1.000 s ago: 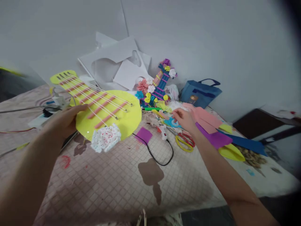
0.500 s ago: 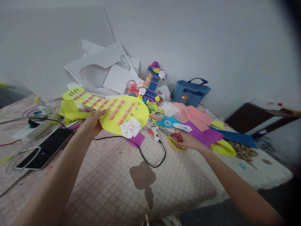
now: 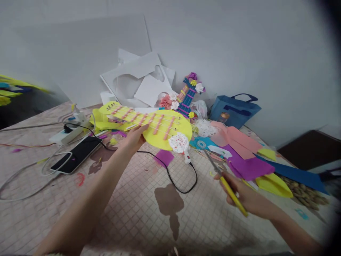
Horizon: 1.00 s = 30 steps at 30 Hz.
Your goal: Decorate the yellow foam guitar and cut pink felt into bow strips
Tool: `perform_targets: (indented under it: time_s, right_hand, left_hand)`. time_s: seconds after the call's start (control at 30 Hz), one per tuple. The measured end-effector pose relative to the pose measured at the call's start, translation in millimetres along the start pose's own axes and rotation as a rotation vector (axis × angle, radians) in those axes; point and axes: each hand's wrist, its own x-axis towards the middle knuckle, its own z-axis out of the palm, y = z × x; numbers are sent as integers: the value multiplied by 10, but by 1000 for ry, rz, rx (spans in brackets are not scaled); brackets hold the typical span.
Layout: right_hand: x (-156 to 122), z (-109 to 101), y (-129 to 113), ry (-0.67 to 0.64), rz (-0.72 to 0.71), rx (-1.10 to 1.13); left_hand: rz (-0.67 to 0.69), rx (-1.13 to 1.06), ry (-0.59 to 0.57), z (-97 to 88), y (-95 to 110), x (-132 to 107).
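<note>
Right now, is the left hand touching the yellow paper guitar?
Touching. The head view shows the left hand with its fingers on the near edge of the yellow paper guitar, no gap between them.

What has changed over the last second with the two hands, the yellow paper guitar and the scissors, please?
The right hand reached to the yellow-handled scissors, took hold and lifted them off the checkered cloth toward the person. The left hand kept its grip on the yellow paper guitar, lowering it toward the craft pile. The black cord stayed put.
</note>
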Motion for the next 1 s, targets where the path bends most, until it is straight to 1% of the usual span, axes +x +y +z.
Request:
perform_targets:
  time_s: [0.1,0.13,0.2,0.3,0.4,0.53,0.63,0.7,0.8,0.9,1.0]
  right_hand:
    - [74,285,-421,-254,-65,151]
    - [117,369,-528,-300,-55,186]
    - [212,503,-678,-349,-25,253]
    - [312,607,-777,-410,-9,342]
    - [299,603,-799,-413,-32,292]
    - [167,536,-797,-362,-80,87]
    - [117,525,-810,-368,-80,43]
    - [148,550,-833,-408,-60,107]
    - [276,621,-872,-446,-26,267]
    - [424,703,-886,-419,-21,386]
    - [524,780,-866,-408,-16,465]
  left_hand:
    - [-13,10,-15,68,20,-47]
    - [-22,14,-10,81,24,-59]
    - [-41,24,8,86,28,-74]
    - [-45,39,7,44,31,-81]
    - [-34,31,-19,-24,44,-75]
    - [-27,4,40,-73,63,-43]
    - [-32,-27,66,-35,55,-40]
    - [-41,-38,63,20,35,-64]
    - [-42,-64,33,101,-12,-121]
    - [-48,-81,-10,138,-59,-169]
    - [-64,-71,-15,143,-85,-198]
